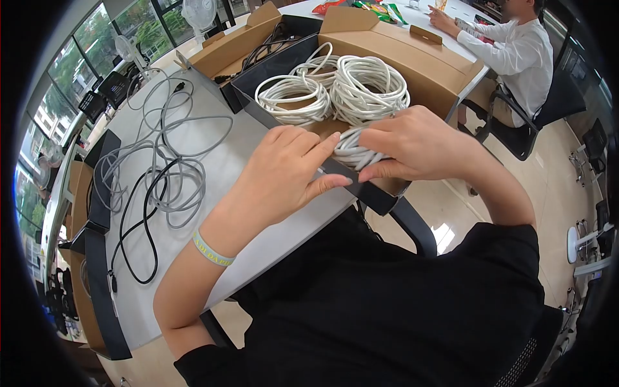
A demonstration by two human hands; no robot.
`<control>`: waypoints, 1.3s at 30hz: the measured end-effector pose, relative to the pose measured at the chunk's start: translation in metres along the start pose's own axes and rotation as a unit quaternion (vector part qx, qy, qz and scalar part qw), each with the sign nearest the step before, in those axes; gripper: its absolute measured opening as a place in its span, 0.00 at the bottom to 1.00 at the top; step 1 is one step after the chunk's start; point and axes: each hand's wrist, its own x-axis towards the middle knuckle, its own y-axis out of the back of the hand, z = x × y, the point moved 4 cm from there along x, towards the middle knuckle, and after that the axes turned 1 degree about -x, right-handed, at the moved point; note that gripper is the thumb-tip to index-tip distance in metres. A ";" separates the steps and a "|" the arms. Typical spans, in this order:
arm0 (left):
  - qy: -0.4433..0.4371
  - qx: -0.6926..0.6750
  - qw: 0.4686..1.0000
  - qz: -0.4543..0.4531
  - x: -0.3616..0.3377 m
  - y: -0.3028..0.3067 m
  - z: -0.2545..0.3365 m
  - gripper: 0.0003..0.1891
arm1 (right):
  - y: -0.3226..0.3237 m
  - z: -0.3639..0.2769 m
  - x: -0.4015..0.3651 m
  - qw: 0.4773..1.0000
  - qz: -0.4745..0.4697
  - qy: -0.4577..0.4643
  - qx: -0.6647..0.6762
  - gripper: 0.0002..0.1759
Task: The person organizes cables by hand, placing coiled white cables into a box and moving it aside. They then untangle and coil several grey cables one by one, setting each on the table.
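Observation:
My right hand (412, 143) has its fingers curled over a small coil of white cable (353, 152) at the near end of an open cardboard box (451, 103), with the thumb on the near side. My left hand (287, 164) is at the box's near-left edge, fingers stretched out and thumb apart. Its index fingertip is close to the same coil; whether it touches cannot be made out. Two larger coils of white cable, a left coil (293, 100) and a right coil (369, 90), lie farther back in the box.
Loose grey cable (184, 164) and a black cable (147, 222) sprawl over the white table (225, 174). A second box (248, 39) at the back holds black cables. More boxes (97, 258) stand at left. A person in white (522, 51) sits at upper right, near snack bags (380, 9).

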 end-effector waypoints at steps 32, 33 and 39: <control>0.050 0.033 0.998 -0.028 0.097 -0.037 -0.039 0.40 | 0.013 0.065 -0.012 0.976 -0.153 -0.140 -0.064 0.60; 0.076 0.012 0.992 -0.097 0.099 -0.049 -0.042 0.44 | 0.001 0.070 -0.009 0.977 -0.154 -0.132 -0.060 0.60; 0.135 -0.041 0.968 -0.207 0.089 -0.070 -0.044 0.55 | -0.032 0.077 -0.005 0.936 -0.321 -0.098 -0.102 0.70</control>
